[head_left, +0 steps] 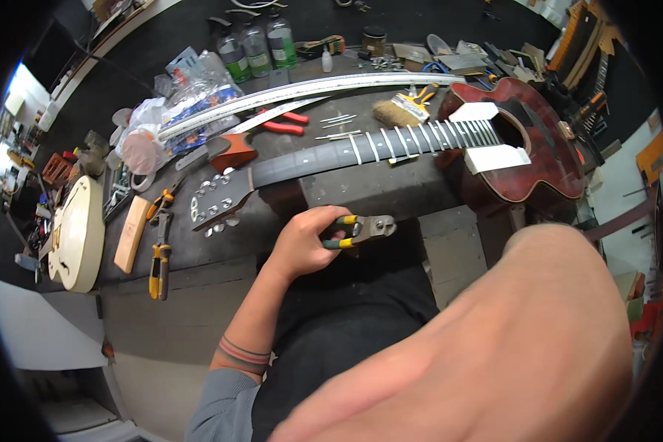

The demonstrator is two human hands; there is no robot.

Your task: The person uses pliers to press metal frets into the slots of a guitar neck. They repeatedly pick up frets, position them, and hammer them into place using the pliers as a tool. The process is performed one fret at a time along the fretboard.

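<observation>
My left hand [311, 239] is closed around pliers [372, 229] with yellow-and-green handles and a short grey metal head, held above my dark apron. A dark red acoustic guitar [567, 158] lies face up across the bench, just beyond that hand. Its fingerboard [309, 160] carries bright metal frets on the body side, while the stretch near the headstock [225, 197] looks bare. Two white pieces of card [498, 158] flank the fingerboard end. My right forearm [486, 339] fills the lower right, bent back close to the camera; its hand is out of view.
Beyond the neck lie red-handled pliers [283, 122], several thin metal strips [339, 135], a brush [401, 110] and a long white strip [309, 90]. Left of the headstock are yellow-black pliers [160, 258], a wooden block [131, 234] and a cream guitar body [79, 236]. Bottles [256, 51] stand behind.
</observation>
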